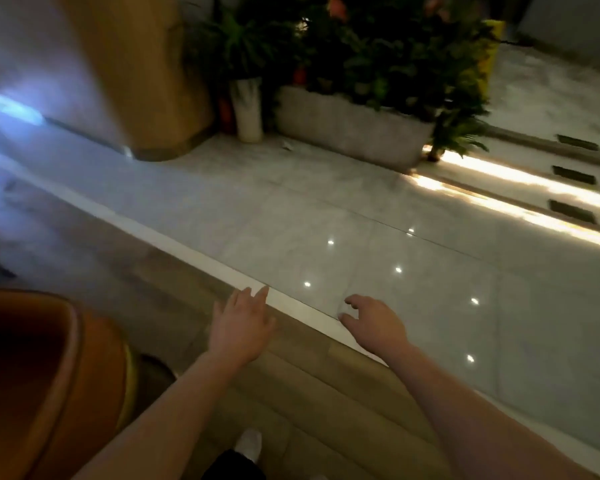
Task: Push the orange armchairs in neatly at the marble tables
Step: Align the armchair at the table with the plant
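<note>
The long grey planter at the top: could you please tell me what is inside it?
Dense green plants with a few orange-red blooms fill the planter. Its soil and the stem bases cannot be seen; foliage and the planter's wall cover them.

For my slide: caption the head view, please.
Empty left hand and right hand hover open beside an orange armchair.

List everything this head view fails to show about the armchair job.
- Orange padded armchair: head view, cut off by the left and bottom edges; only part shows.
- Marble tables: none in frame, so how far the chair is pushed in cannot be told.
- Small pale scrap beside the grey stone planter: head view, too small and motion-blurred to identify.
</note>
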Demonstrator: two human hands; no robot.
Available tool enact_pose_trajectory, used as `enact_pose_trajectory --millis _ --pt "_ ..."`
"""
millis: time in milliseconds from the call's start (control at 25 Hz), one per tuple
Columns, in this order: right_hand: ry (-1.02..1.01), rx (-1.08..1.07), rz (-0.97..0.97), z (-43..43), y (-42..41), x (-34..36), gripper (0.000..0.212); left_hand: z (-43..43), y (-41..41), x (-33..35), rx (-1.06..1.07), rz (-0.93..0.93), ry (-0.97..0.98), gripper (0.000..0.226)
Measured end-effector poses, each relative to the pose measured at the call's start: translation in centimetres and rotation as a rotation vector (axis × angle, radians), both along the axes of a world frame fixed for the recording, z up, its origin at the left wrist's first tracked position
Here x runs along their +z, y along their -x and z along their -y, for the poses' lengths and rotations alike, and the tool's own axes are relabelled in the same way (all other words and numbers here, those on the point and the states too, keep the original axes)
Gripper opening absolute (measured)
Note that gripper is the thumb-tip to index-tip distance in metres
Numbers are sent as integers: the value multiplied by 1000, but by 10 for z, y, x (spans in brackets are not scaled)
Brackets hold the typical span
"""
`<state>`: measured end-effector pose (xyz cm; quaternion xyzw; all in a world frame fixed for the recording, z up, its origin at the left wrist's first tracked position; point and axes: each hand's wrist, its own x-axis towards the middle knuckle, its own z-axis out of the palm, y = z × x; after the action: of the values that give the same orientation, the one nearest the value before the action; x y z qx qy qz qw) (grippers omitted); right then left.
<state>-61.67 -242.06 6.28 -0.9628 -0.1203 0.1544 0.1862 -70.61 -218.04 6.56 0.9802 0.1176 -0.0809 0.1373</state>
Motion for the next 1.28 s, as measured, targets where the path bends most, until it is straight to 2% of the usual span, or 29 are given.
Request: enact_pose_trajectory --millis 400,840,1080,1280 --pt "-2 523 7 -179 8 1 48 -108 105 6 470 -34 -16 67" --pt "-53 871 -1 -366 67 -1 49 -227 195 -16 800 -103 17 65" --pt "-48 1151 -51 -439 98 -19 39 -242 233 -40 1000 -151 100 66" --pt "-26 1408 -38 -506 109 -40 41 -250 242 -63 1233 -218 188 61"
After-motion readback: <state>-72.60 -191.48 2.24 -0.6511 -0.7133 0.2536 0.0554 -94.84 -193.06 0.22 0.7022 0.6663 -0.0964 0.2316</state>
